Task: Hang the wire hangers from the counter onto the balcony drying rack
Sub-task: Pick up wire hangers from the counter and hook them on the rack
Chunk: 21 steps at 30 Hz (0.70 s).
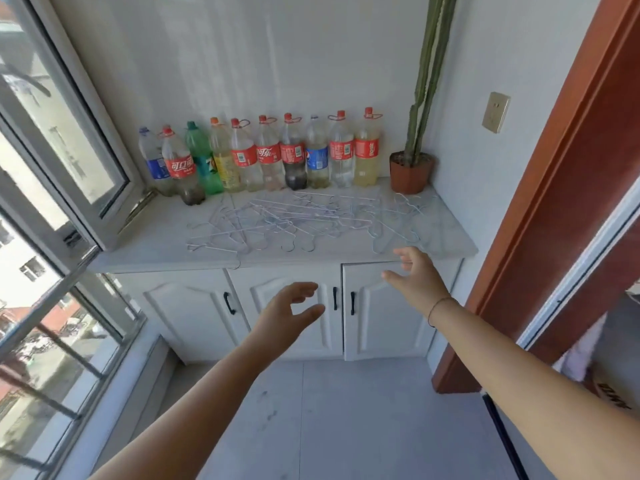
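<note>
Many wire hangers [294,220] are lying in a tangled heap on the pale counter [145,251] at the far end of the room. A row of plastic bottles [263,154] and a potted cactus [412,171] are standing behind them along the wall. An open window [69,133] is hanging at the left. The left hand [287,313] is hovering before the cabinet doors [377,317], fingers loosely curved and holding nothing. The right hand [415,275] is hovering at the counter's near edge, fingers spread and also holding nothing.
</note>
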Tool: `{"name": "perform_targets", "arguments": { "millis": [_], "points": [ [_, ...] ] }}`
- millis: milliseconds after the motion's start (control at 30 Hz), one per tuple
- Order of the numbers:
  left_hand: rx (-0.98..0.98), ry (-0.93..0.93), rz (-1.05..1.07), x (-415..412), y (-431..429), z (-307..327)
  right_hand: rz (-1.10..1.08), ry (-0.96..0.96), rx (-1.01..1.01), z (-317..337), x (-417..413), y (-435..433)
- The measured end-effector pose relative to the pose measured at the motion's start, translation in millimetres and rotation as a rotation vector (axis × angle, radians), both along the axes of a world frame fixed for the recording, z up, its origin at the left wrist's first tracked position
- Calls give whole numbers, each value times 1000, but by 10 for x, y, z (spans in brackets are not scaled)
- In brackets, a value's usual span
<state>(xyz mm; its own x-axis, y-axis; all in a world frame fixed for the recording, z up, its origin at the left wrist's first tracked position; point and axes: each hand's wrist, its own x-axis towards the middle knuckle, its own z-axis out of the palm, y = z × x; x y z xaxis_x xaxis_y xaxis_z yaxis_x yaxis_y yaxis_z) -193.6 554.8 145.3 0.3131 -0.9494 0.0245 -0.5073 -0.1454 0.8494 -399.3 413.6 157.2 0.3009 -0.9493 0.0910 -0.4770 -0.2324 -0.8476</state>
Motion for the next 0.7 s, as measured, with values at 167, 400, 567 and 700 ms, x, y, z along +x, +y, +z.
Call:
{"name": "perform_targets", "arguments": {
  "millis": [167, 400, 567, 700],
  "points": [
    [1, -1, -88, 183, -950, 65, -85, 26, 33, -5, 63, -732],
    [54, 26, -189, 217, -2102, -96, -234, 48, 142, -241, -83, -1658],
    [77, 47, -222, 96, -2996, -285, -314, 39, 234, -538, -186, -2441],
    [112, 49, -259, -145, -3794, -403, -380, 22, 300, -791, -246, -3136]
  ]
}}
